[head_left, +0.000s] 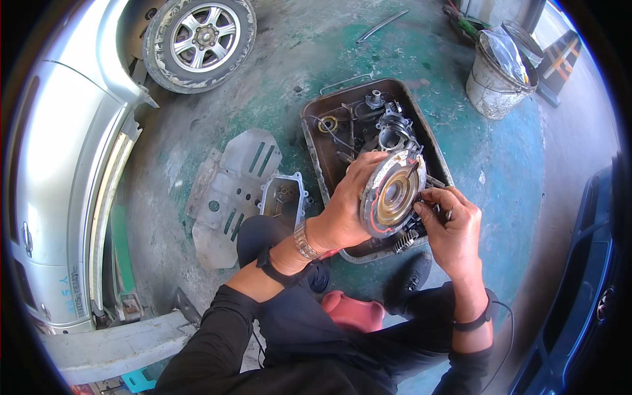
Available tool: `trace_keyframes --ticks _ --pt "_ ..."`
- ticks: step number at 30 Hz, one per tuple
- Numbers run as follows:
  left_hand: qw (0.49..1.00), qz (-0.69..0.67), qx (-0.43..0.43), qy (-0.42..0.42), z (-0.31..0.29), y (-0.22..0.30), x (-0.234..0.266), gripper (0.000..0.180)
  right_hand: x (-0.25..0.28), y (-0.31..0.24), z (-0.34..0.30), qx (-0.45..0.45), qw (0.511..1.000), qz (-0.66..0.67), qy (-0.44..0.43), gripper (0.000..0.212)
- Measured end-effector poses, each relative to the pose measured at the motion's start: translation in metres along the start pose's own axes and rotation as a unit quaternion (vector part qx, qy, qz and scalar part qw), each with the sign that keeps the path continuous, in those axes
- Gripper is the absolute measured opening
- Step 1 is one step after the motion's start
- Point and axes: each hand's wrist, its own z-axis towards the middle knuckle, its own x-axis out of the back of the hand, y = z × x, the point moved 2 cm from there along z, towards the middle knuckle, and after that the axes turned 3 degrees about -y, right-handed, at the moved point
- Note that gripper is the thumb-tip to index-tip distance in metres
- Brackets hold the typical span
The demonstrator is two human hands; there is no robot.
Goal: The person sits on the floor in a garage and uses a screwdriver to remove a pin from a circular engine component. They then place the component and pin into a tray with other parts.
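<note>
A round disc-shaped metal assembly point(392, 193) is held up on edge over the dark oily parts tray point(315, 141), its brass-coloured centre and orange-marked rim turned toward the head camera, likely so the face can be inspected or worked on.

The left hand point(349, 204) is closed around the disc's left rim, fingers curled over the top edge, carrying the weight. The right hand point(454, 227) is set against the lower right rim, fingers pinched narrow on something small and dark at the edge; what is pinched cannot be made out.

The disc is kept directly above the tray, so drips and loose bits are probably meant to be caught there. More dismantled parts are left in the tray: a grey housing point(394, 125) at the far end and a small gear point(403, 243) at the near edge.

On the green-painted concrete floor point(289, 72), a flat skid plate point(230, 191) and a cast cover point(284, 197) are laid just left of the tray, within reach. A wheel point(201, 39) is seen far left, beside a silver car body point(59, 171). A dented bucket point(495, 79) stands far right.
</note>
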Motion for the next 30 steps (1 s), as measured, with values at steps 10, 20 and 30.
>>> trace_keyframes --ticks 10,20,30 --pt "0.999 -0.032 0.045 -0.001 0.003 0.000 0.000 0.084 -0.002 -0.001 -0.001 -0.008 1.000 0.005 0.003 0.019" --pt "0.995 -0.009 0.063 0.078 -0.011 -0.014 0.010 0.084 0.000 0.002 -0.004 -0.018 0.997 0.005 -0.076 0.061" --pt "0.989 -0.043 0.092 0.112 -0.004 -0.007 0.010 0.081 -0.002 -0.001 -0.004 -0.024 0.993 0.009 -0.118 0.058"
